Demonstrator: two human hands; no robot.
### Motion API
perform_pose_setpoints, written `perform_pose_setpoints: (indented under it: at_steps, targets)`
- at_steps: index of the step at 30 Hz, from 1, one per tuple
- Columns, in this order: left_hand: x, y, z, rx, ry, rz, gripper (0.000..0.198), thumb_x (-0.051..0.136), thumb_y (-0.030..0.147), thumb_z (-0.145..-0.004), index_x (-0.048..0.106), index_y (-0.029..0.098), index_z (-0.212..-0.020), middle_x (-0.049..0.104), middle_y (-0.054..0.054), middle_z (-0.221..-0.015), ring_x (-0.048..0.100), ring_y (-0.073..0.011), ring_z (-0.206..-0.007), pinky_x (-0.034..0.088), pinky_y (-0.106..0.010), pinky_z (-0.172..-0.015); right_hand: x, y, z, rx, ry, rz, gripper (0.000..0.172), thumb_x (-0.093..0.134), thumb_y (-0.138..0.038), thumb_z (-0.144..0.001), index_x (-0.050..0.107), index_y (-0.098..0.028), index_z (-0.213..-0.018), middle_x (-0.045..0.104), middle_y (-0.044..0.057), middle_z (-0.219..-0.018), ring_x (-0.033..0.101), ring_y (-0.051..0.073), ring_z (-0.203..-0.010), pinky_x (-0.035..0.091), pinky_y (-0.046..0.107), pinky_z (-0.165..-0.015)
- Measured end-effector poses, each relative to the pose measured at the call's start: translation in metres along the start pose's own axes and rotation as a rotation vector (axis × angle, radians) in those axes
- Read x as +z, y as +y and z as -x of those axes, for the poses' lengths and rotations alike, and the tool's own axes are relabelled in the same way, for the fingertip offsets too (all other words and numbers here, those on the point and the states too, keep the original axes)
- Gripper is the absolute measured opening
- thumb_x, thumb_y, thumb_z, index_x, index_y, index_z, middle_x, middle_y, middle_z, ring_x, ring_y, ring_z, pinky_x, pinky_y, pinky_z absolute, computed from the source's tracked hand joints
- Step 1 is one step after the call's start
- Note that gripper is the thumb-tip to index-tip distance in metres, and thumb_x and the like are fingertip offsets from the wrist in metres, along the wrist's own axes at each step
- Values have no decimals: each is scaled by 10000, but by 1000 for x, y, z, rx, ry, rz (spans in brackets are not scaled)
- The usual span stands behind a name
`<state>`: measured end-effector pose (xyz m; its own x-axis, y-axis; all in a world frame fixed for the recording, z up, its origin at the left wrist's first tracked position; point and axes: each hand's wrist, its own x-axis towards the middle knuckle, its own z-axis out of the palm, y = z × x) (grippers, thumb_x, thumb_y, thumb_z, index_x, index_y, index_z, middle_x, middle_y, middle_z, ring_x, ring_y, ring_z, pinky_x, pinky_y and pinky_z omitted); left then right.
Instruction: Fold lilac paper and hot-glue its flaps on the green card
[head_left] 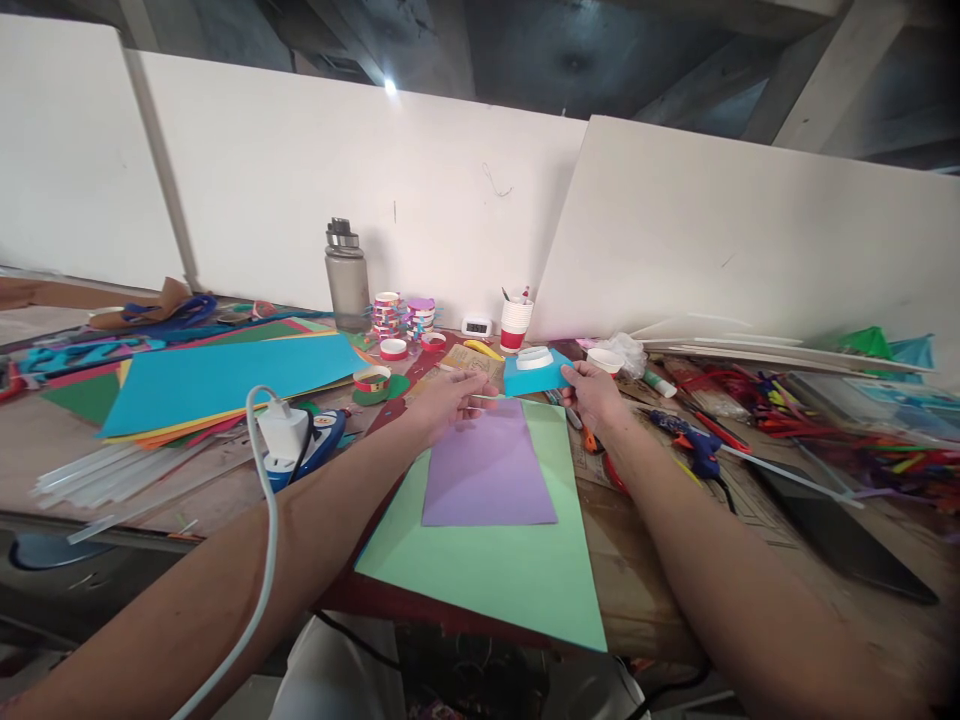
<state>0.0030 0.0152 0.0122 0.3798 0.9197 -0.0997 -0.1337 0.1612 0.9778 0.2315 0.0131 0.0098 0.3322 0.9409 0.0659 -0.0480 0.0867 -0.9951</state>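
My right hand (595,392) pinches the right edge of a small blue sheet of paper (559,374). On that sheet sits a white ring-like piece (534,357), perhaps cut from a paper cup. Just left of the sheet, my left hand (456,396) is open, its fingers stretched out over the far edge of a purple sheet of paper (491,475). The purple sheet lies on a larger light green sheet (480,570). Whether the left fingertips touch the paper is unclear.
Coloured sheets (240,375) and clear glue sticks (112,475) lie left, by a white plug (285,432). Behind stand a water bottle (346,280), decorated rings (386,315), a small clock (476,326) and stacked paper cups (516,322). A blue glue gun (697,450) lies right.
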Motion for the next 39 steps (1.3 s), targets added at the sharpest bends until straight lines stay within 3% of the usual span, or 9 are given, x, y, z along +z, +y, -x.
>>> perform_pose_setpoints:
  at_steps: [7,11,15,17,21,24,28,32,39]
  targets:
    - [-1,-1,0,35,35,-144,424,752,491,-709,637,163,-951,689,-110,-1021,666,-194,-818,431,-236,-530,-2,-1,-6,68,96,26,216,666,-214,-801,469,-202,-713,524,-49,-537,551,81,-470,559,216,-515]
    - [1,-1,1,53,35,-213,374,732,471,-728,621,171,-923,691,-98,-997,665,-193,-826,451,-234,-544,-3,4,-7,113,83,133,153,636,-86,-770,516,-177,-797,567,-13,-568,622,133,-538,593,286,-581]
    - [2,-5,-1,81,42,-285,315,718,443,-734,622,171,-862,702,-90,-935,664,-183,-768,470,-241,-552,-9,12,-8,85,117,318,441,699,-83,-698,532,-143,-1102,594,-3,-585,630,203,-527,558,355,-524]
    - [1,-8,-4,117,34,-321,303,715,442,-728,629,172,-833,704,-83,-889,665,-185,-738,479,-248,-548,-13,13,-7,-28,131,559,516,698,-103,-704,525,-147,-1188,655,55,-705,667,235,-649,550,374,-620]
    - [-4,-14,-11,180,-9,-435,244,666,413,-753,640,177,-811,694,-67,-808,666,-199,-729,501,-274,-581,-15,6,-1,-260,87,1270,314,589,-207,-838,605,-122,-1139,666,219,-1034,635,345,-1020,470,446,-841]
    - [-7,-13,-12,305,32,-663,157,662,347,-729,661,198,-778,693,-56,-805,656,-226,-776,499,-319,-684,-11,-3,4,-299,100,1407,331,515,-259,-897,595,-115,-1184,642,237,-1091,614,365,-1045,444,459,-846]
    - [-9,-9,-10,426,50,-972,194,687,301,-684,698,222,-861,698,-62,-986,608,-269,-967,451,-341,-857,1,-8,12,-471,-49,1274,272,505,-271,-909,654,-156,-1106,643,152,-1142,606,261,-1029,433,363,-893]
    - [-12,-10,-8,376,-112,-1217,288,648,353,-726,685,209,-973,666,-86,-1091,590,-290,-1022,428,-351,-882,19,-5,26,-662,-292,1160,250,534,-277,-903,684,-181,-1078,663,91,-1152,579,217,-1090,416,305,-944]
    - [-19,-14,-13,398,-194,-1288,314,586,418,-770,671,211,-990,652,-83,-1084,584,-269,-1005,417,-322,-854,26,-1,35,-448,-596,1290,202,594,-274,-864,744,-215,-987,728,80,-1006,654,218,-950,449,271,-824]
